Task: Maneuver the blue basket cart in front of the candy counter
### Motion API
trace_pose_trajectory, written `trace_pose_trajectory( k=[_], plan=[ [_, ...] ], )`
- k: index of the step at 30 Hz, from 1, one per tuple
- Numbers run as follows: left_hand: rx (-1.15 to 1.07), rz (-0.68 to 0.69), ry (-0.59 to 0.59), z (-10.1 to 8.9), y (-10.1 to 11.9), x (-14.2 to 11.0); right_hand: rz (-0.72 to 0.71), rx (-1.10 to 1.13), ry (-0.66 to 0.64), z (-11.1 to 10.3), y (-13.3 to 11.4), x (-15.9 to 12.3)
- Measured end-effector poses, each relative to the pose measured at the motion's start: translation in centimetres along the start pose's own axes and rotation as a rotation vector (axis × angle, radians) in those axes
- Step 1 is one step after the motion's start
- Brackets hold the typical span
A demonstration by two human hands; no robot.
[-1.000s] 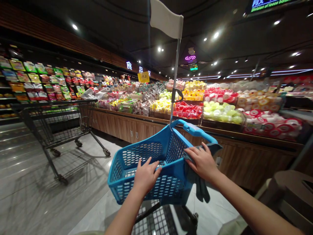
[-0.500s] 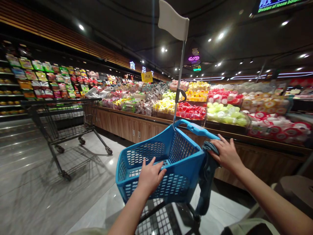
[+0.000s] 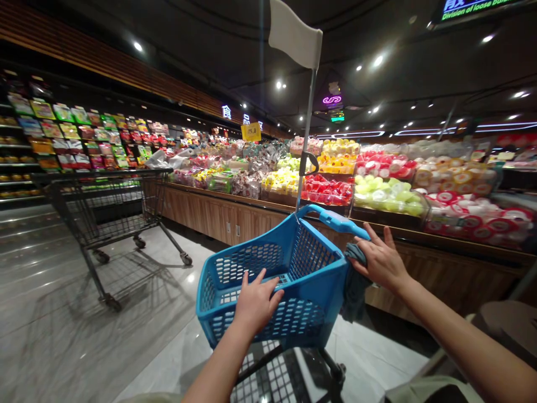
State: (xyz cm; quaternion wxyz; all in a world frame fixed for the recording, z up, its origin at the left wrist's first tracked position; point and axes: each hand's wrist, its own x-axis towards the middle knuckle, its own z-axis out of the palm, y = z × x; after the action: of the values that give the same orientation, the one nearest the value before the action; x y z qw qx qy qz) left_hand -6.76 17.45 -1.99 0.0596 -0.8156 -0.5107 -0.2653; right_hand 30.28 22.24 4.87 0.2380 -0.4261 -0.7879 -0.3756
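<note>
Packets (image 3: 69,134) fill the shelves well to the left of your blue cart (image 3: 312,294), behind it; their print is too small to read. A black cart (image 3: 103,177) stands nearer, left of the blue one and apart from it. Beyond the blue cart, glowing letters (image 3: 226,112) begin with 食; the rest is partly hidden. Your left hand (image 3: 255,302) lies palm down over the blue cart's near side, fingers spread, gripping nothing that you can make out. Past the cart, a yellow price card (image 3: 251,132) seems to read 19.8. A blank pale flag (image 3: 296,36) rises on a pole at the cart's far corner. The panel on the cart's handle (image 3: 339,223) shows no readable words. At the handle's near end, your right hand (image 3: 381,262) has a dark cloth (image 3: 356,296) bunched under it, some fingers raised, the loose end hanging beside the cart; how firmly you hold it cannot be told. You appear to be wiping the handle; the next move calls for closing those raised fingers around it, with your left hand steadying the cart. High to the cart's right, a sign (image 3: 478,15) reads "Division of loose", its last word unclear.
</note>
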Motion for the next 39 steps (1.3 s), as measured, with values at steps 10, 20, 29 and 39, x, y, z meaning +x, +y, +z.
trace_pose_trajectory(
  k=[10, 20, 29, 39],
  plan=[
    [-0.032, -0.008, -0.021, 0.0, 0.4, 0.2, 0.064, 0.157, -0.049, 1.6, 1.2, -1.3],
    [-0.026, -0.018, -0.003, 0.2, 0.7, 0.3, 0.019, 0.131, -0.027, 0.9, -6.0, -0.1],
    [-0.014, 0.003, -0.023, 0.1, 0.4, 0.2, -0.029, 0.138, 0.006, 1.7, -6.7, 0.6],
    [-0.053, 0.02, -0.041, 0.1, 1.6, 0.2, -0.07, 0.152, 0.006, 1.7, -0.5, -0.7]
  ],
)
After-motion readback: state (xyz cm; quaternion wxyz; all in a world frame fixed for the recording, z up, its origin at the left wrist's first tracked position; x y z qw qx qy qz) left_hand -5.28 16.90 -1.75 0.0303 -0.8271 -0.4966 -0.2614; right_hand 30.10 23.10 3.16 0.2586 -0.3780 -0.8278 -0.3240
